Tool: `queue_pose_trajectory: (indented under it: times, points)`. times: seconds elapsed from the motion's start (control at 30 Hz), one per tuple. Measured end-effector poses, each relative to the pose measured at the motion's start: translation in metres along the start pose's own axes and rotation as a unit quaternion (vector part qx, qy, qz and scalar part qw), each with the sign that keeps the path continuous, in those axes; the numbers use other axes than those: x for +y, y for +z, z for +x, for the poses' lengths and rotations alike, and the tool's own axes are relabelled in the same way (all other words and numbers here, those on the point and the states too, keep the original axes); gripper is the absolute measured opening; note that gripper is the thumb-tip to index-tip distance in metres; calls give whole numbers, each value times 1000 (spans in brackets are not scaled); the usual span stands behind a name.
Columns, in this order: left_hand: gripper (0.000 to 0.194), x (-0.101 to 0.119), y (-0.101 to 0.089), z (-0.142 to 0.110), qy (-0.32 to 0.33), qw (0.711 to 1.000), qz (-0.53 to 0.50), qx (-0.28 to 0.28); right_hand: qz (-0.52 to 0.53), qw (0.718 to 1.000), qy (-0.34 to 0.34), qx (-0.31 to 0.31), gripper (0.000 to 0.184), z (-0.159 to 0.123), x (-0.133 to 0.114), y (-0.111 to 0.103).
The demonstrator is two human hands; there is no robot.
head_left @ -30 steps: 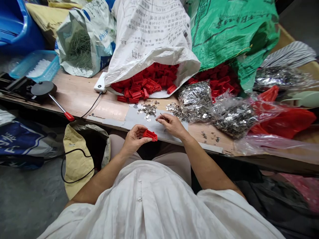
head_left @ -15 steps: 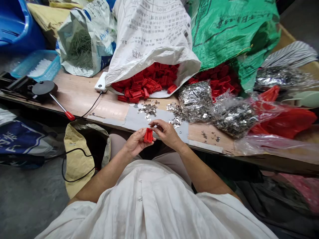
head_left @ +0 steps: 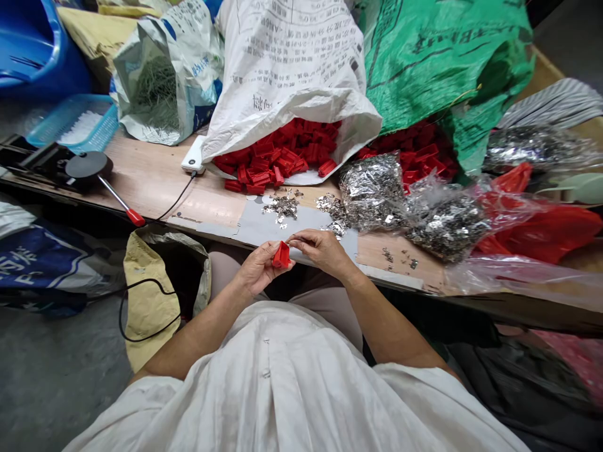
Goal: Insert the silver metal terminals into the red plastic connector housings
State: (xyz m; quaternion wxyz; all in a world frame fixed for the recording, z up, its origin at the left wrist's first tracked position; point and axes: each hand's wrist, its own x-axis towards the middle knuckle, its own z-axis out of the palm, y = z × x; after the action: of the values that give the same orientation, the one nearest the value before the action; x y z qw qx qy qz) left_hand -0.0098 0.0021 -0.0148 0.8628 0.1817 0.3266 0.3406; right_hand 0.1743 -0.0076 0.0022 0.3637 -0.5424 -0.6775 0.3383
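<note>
By the counter's (head_left: 146, 160) near edge, the left hand (head_left: 257, 271) grips one red plastic part (head_left: 281, 256), the right hand's (head_left: 324, 252) hold unclear; many loose red parts (head_left: 282, 157) remain.

Red plastic pc (head_left: 281, 255), hollow, in L hand (head_left: 259, 269)

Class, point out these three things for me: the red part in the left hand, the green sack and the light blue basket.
Red part (head_left: 281, 256): head view, middle of its visible body.
Green sack (head_left: 445, 66): head view, middle of its outside.
Light blue basket (head_left: 100, 133): head view, side wall.
</note>
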Motion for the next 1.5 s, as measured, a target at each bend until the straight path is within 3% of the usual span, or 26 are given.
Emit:
queue_pose_trajectory:
  times: [0.2,0.43,0.73,1.13,1.37,1.5]
  points:
    - [19,0,5,-1,-1,999,-27,18,11,999,41,-8,19,-1,-1,1]
    - [13,0,9,-2,-15,997,-53,47,8,998,41,39,14,-1,-6,2]
    - [13,-2,9,0,-15,996,-67,53,15,999,11,46,11,-3,1,7]
    - [11,-3,10,0,-24,996,-64,62,14,999,34,37,18,-7,2,10]
    - [8,-4,9,1,-40,994,-77,61,-4,1000,10,28,20,-7,2,11]
    - [7,-1,11,1,-67,991,-90,77,8,999,45,-2,21,-6,3,9]
